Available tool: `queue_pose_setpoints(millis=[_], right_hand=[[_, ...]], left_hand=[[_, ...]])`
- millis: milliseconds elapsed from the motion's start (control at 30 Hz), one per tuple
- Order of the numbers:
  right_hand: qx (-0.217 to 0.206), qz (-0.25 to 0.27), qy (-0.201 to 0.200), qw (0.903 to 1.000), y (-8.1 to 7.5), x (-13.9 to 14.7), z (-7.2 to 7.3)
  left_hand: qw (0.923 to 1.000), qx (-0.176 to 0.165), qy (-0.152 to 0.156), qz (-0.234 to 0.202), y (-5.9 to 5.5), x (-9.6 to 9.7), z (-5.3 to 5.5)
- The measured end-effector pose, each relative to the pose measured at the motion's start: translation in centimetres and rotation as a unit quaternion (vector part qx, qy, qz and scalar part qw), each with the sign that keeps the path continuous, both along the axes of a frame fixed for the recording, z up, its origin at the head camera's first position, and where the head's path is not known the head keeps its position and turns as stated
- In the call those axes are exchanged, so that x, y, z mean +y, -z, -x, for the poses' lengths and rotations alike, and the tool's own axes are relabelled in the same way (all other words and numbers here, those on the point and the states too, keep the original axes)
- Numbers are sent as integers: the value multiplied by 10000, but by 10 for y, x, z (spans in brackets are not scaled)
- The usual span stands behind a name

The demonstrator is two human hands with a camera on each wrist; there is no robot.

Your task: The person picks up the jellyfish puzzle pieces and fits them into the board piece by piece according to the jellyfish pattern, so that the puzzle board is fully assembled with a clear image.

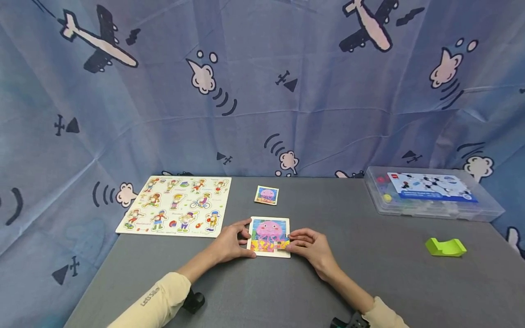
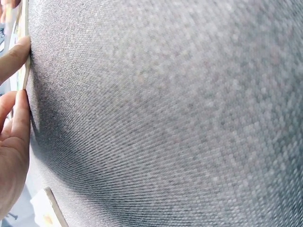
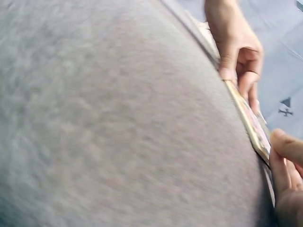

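A square jellyfish tile puzzle (image 1: 268, 230) with a pale frame lies flat on the grey table, a small pale gap showing near its lower right. My left hand (image 1: 228, 241) grips its left side, thumb at the bottom corner and index finger at the top one. At the right edge, my right hand (image 1: 313, 250) holds the lower corner between bent fingers and thumb, covering part of it. In the right wrist view both hands meet the board (image 3: 248, 124) from its two ends. The left wrist view catches the left fingers (image 2: 19, 116) along its thin edge.
Behind the puzzle lies a small jellyfish picture card (image 1: 266, 195). A wooden board with sports figures (image 1: 176, 205) lies at the left. At the back right is a clear plastic case (image 1: 434, 193), with a lime-green block (image 1: 445, 247) in front. A patterned curtain (image 1: 254, 91) hangs behind the table.
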State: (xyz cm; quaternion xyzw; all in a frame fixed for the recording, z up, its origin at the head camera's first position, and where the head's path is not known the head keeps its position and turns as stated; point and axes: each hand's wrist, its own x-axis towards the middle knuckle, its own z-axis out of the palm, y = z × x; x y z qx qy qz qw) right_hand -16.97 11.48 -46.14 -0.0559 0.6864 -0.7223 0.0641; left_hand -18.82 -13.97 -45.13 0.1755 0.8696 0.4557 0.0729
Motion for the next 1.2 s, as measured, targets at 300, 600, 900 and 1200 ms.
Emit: queue_pose_setpoints(millis=[300,600,900,1200], right_hand=[[567,-1472,380,9867,0,-10,1],[1078,-1897,-12,9759,-5,-5,1],[1225,-1487,-8,9813,-7,-13,4],[1548,-2037,-272,9663,-8,-21,8]], left_hand=[[10000,-24,12,-68,-2,2,-1],[10000,-9,42,-26,-2,2,0],[10000,29,72,-20,-2,1,1],[10000,-12,91,-18,-2,-1,-1]])
